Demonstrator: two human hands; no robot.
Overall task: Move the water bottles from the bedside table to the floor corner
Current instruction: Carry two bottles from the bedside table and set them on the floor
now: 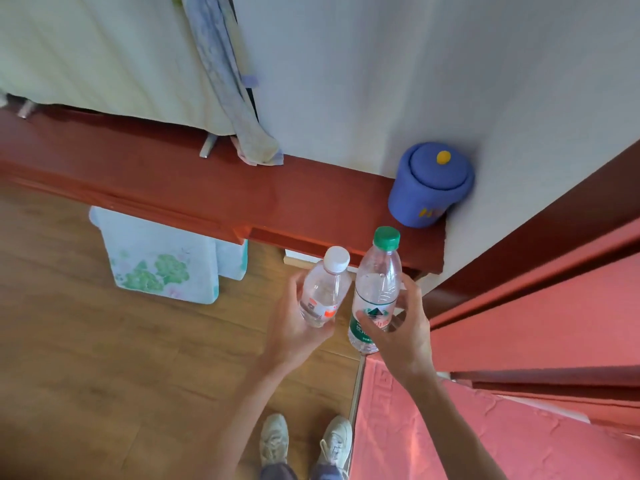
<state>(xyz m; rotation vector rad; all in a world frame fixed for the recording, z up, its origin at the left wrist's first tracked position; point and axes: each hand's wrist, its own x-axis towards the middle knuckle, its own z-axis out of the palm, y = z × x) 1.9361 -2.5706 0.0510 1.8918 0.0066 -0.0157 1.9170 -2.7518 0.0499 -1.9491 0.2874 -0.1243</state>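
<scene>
You hold two clear plastic water bottles in the air, one in each of your hands, out in front of you above the wooden plank floor [86, 341]. The shorter clear bottle with the white cap [323, 289] sits in your left hand [294, 327], whose fingers are closed around its lower body; the taller clear bottle with the green cap and green label [375, 289] sits in your right hand [401, 334], fingers wrapped around its labelled lower half. Both bottles stand nearly upright, caps tilted away from you, and they are just beside each other, perhaps touching at the shoulder. Behind them runs the dark red wooden desk [242, 195] against the white wall, carrying a round blue lidded pot with a yellow knob [429, 185] at its far right end. A red patterned bed cover [485, 427] lies to your right. The floor is below and to your left, so both bottles must travel down from here; which corner is meant cannot be told.
</scene>
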